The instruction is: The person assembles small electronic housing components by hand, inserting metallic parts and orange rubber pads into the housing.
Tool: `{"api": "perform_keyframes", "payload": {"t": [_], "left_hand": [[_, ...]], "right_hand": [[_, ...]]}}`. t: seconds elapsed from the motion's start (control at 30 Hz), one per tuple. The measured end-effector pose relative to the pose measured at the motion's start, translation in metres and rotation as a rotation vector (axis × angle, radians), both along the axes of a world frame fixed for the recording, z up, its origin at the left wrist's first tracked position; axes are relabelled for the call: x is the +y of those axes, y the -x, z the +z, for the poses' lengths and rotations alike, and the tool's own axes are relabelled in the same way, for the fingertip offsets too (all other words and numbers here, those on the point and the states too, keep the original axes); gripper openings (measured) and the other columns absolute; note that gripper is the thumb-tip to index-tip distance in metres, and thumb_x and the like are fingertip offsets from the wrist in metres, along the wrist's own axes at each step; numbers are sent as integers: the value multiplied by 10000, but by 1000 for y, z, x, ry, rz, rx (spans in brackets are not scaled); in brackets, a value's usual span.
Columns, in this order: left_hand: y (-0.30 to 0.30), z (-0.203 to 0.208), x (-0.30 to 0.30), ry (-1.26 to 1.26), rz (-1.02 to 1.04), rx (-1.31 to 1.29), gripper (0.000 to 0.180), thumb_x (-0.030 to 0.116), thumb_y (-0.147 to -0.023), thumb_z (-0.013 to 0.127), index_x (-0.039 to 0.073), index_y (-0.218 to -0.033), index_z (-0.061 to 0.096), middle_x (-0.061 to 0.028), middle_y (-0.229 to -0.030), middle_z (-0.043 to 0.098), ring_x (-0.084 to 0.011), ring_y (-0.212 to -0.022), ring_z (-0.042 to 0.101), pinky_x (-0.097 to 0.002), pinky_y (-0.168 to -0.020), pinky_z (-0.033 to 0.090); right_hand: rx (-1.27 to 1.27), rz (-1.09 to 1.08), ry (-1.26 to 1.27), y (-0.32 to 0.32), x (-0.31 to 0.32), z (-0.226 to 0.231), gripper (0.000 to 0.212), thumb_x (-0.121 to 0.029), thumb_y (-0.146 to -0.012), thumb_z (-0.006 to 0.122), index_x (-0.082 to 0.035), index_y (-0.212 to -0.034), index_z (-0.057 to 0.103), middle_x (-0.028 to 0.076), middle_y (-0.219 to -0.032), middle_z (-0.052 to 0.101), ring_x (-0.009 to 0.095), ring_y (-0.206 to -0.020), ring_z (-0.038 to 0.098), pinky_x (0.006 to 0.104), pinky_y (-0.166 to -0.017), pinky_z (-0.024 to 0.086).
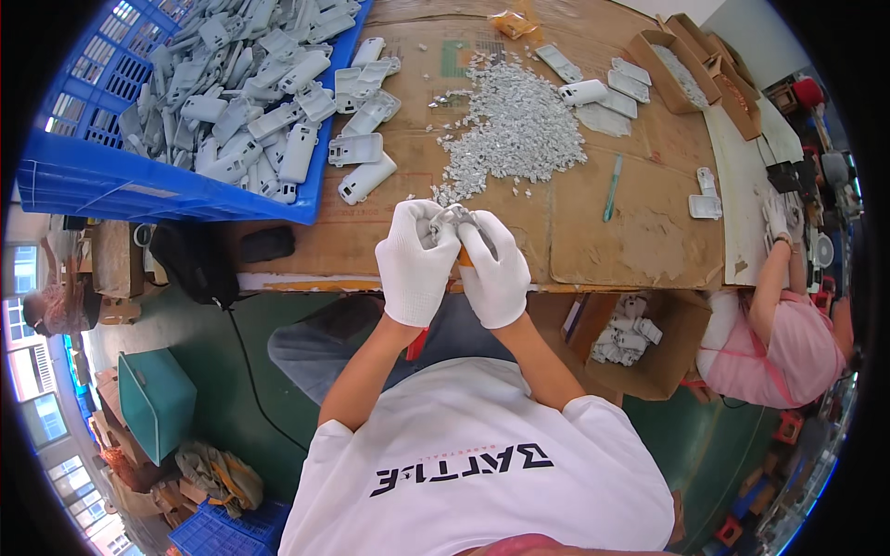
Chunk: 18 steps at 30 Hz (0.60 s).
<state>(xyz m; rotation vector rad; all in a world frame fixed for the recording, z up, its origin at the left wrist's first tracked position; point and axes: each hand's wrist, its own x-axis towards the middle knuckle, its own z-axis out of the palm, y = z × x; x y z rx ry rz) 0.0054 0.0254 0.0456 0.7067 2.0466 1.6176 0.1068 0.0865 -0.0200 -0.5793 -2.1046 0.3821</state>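
Note:
My left hand (414, 264) and my right hand (497, 271), both in white knit gloves, meet over the near edge of the cardboard-covered table (640, 232). Their fingertips are closed together around a small grey-white part (449, 221), mostly hidden by the gloves. A bit of orange (465, 257) shows beside my right fingers; what it belongs to is hidden. Just beyond my fingers spreads a heap of tiny whitish pieces (519, 120). To the left of the heap lie several white plastic casings (368, 178).
A blue crate (167, 190) full of white casings stands at left. A teal pen (613, 188) and more casings (621, 93) lie to the right. Open cardboard boxes (681, 74) sit at the far right. Below the table edge is a carton (667, 361). A co-worker in pink (788, 347) works at right.

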Motion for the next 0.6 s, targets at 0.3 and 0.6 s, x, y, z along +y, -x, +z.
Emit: {"api": "perform_keyframes", "payload": {"t": [0.3, 0.6], "left_hand": [[2, 0, 6, 20, -21, 45, 129, -5, -900, 647, -26, -1015, 594, -53, -885, 680, -71, -845, 658, -239, -722, 539], [-4, -15, 17, 14, -126, 140, 257, -19, -824, 651, -29, -1080, 624, -102, -912, 725, -109, -868, 694, -271, -750, 555]], "right_hand": [[-79, -45, -47, -1, 6, 4, 419, -74, -721, 743, -96, -1137, 704, 81, -1245, 618, 219, -845, 680, 322, -713, 567], [-50, -89, 34, -10, 6, 6, 416, 7, -738, 697, -67, -1146, 679, 151, -1210, 632, 295, -914, 701, 374, -719, 585]]}}
